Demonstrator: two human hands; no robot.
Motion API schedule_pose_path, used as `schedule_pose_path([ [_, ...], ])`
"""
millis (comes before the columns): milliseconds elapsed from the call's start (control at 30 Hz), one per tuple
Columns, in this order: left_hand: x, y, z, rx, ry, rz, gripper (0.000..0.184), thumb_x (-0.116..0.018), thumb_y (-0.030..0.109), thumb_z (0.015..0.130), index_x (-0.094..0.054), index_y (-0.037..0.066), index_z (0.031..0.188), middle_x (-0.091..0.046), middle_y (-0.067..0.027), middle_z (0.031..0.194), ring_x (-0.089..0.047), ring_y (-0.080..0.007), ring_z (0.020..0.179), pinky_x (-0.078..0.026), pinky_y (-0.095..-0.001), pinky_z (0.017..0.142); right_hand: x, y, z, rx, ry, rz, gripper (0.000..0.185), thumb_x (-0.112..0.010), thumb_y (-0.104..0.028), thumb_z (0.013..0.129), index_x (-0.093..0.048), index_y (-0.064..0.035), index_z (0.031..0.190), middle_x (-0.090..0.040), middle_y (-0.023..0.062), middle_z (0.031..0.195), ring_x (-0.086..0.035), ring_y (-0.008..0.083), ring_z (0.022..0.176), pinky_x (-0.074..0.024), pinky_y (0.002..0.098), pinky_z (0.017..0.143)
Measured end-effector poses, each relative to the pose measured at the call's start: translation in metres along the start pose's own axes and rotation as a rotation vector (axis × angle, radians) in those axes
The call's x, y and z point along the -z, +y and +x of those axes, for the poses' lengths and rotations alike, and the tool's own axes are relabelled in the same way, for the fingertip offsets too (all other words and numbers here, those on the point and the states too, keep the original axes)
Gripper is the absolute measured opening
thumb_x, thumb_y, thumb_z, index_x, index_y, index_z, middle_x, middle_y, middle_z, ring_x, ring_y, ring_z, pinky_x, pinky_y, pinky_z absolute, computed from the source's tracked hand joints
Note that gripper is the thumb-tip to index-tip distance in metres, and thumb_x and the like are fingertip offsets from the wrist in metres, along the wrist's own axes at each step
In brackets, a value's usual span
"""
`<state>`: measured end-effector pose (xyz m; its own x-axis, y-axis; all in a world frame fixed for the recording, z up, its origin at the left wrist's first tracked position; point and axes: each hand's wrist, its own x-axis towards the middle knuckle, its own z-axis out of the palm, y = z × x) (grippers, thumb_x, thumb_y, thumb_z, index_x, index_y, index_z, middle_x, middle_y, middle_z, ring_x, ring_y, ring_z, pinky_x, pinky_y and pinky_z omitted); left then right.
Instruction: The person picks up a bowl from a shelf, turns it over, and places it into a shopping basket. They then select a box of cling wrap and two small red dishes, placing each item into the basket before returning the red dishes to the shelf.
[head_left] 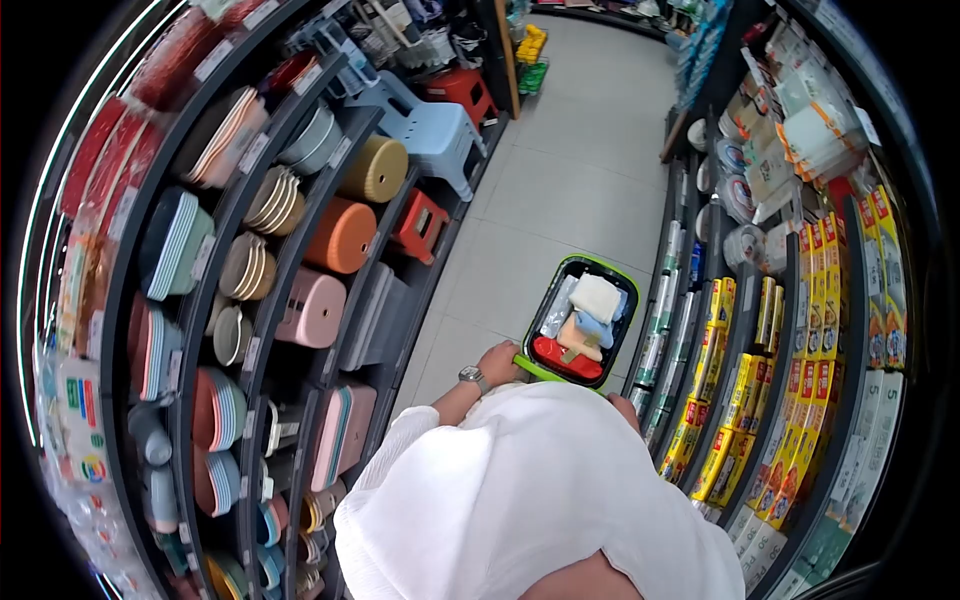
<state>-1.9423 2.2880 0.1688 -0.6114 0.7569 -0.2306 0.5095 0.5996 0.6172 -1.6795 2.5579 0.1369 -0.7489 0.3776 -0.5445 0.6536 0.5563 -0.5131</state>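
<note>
A black basket with a green rim [625, 268] is in front of my body at the middle of the view. Inside it lie a white folded cloth [596, 298], a light blue item, a peach item and a red package [566, 358]. My left hand [500, 365], below a wrist with a watch [472, 376], is closed on the green handle [540, 372] at the near left corner. My right hand [624, 408] shows only in part beside the near right corner; my white clothing hides the rest, and its hold cannot be made out.
Shelves of bowls, basins and stools [340, 235] line the left side. On the right, shelves hold yellow boxes [742, 390], rolls and packaged containers. The tiled aisle floor [570, 150] runs ahead between them, past a light blue plastic stool [425, 125].
</note>
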Motion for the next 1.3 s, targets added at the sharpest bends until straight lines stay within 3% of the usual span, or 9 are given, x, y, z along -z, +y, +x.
schedule_pose_path([
  [133, 0.009, -0.023, 0.017, -0.043, -0.04, -0.013, 0.019, -0.062, 0.012, 0.081, -0.067, 0.002, 0.097, -0.064, -0.0194, 0.098, -0.063, -0.0399, 0.094, -0.051, -0.0483, 0.084, 0.006, -0.024, 0.013, 0.088, 0.046, -0.05, 0.028, -0.065, -0.027, 0.086, -0.069, -0.0032, 0.102, -0.069, 0.0258, 0.089, -0.067, 0.042, 0.09, -0.0526, 0.0494, 0.078],
  [300, 0.033, -0.028, 0.027, -0.071, -0.01, -0.084, 0.023, -0.064, 0.014, 0.083, -0.067, 0.002, 0.102, -0.065, -0.02, 0.105, -0.063, -0.0409, 0.096, -0.051, -0.0469, 0.086, 0.017, -0.072, 0.017, 0.232, 0.151, -0.087, 0.033, -0.077, -0.029, 0.078, -0.068, -0.0023, 0.096, -0.069, 0.0251, 0.083, -0.067, 0.0432, 0.084, -0.0548, 0.0494, 0.076],
  [633, 0.055, -0.007, 0.067, -0.412, -0.214, -0.197, 0.026, -0.068, 0.003, 0.079, -0.064, 0.002, 0.104, -0.064, -0.019, 0.1, -0.061, -0.0394, 0.097, -0.048, -0.0478, 0.086, 0.021, -0.133, -0.024, 0.051, 0.469, 0.025, 0.072, -0.077, -0.04, 0.072, -0.055, -0.002, 0.13, -0.053, 0.0214, 0.122, -0.049, 0.0388, 0.119, -0.0408, 0.0469, 0.103],
  [833, 0.046, -0.004, 0.09, -0.586, -0.231, -0.114, 0.029, -0.067, 0.002, 0.079, -0.061, 0.002, 0.107, -0.063, -0.018, 0.102, -0.058, -0.0385, 0.101, -0.044, -0.0483, 0.09, -0.005, -0.106, -0.029, -0.072, 0.42, 0.08, 0.067, -0.072, -0.04, 0.076, -0.056, -0.0007, 0.128, -0.06, 0.02, 0.116, -0.057, 0.037, 0.114, -0.0441, 0.0451, 0.102],
  [933, 0.05, -0.004, 0.1, -0.602, -0.238, -0.123, 0.028, -0.066, 0.003, 0.08, -0.061, 0.002, 0.108, -0.062, -0.0175, 0.102, -0.057, -0.0384, 0.102, -0.043, -0.0483, 0.09, -0.019, -0.104, -0.028, -0.066, 0.478, 0.078, 0.061, -0.069, -0.034, 0.079, -0.054, -0.0006, 0.128, -0.058, 0.021, 0.121, -0.055, 0.0377, 0.118, -0.0436, 0.0455, 0.104],
  [1000, 0.05, -0.008, 0.108, -0.605, -0.233, -0.136, 0.027, -0.065, 0.004, 0.081, -0.06, 0.002, 0.108, -0.061, -0.0174, 0.101, -0.056, -0.0384, 0.102, -0.043, -0.0482, 0.09, -0.026, -0.108, -0.027, -0.111, 0.722, 0.143, 0.057, -0.066, -0.027, 0.082, -0.052, -0.0007, 0.13, -0.056, 0.0218, 0.126, -0.053, 0.0387, 0.121, -0.043, 0.0466, 0.106],
  [1100, 0.045, -0.025, 0.122, -0.568, -0.09, -0.041, 0.028, -0.064, 0.005, 0.083, -0.059, 0.001, 0.109, -0.059, -0.0196, 0.103, -0.055, -0.0396, 0.103, -0.043, -0.0483, 0.09, -0.021, -0.109, -0.041, -0.28, 0.668, 0.341, 0.059, -0.064, -0.025, 0.086, -0.047, -0.0022, 0.138, -0.048, 0.0219, 0.138, -0.05, 0.0391, 0.126, -0.039, 0.0424, 0.111],
  [1200, 0.04, -0.029, 0.138, -0.373, -0.031, -0.059, 0.033, -0.062, 0.004, 0.085, -0.054, -0.002, 0.117, -0.054, -0.0251, 0.112, -0.053, -0.0427, 0.105, -0.042, -0.0493, 0.094, -0.049, -0.071, -0.045, -0.438, 0.648, 0.399, 0.048, -0.065, -0.027, 0.085, -0.057, -0.0024, 0.126, -0.061, 0.0204, 0.119, -0.058, 0.0369, 0.116, -0.047, 0.0433, 0.101],
  [1300, 0.026, -0.032, 0.162, -0.382, 0.008, -0.16, 0.033, -0.062, 0.003, 0.086, -0.053, -0.005, 0.117, -0.055, -0.0251, 0.113, -0.053, -0.0425, 0.108, -0.042, -0.0483, 0.096, -0.069, -0.046, -0.073, -0.517, 0.614, 0.388, 0.035, -0.066, -0.03, 0.084, -0.068, -0.0016, 0.105, -0.07, 0.0181, 0.097, -0.066, 0.0354, 0.1, -0.0529, 0.0431, 0.089],
])
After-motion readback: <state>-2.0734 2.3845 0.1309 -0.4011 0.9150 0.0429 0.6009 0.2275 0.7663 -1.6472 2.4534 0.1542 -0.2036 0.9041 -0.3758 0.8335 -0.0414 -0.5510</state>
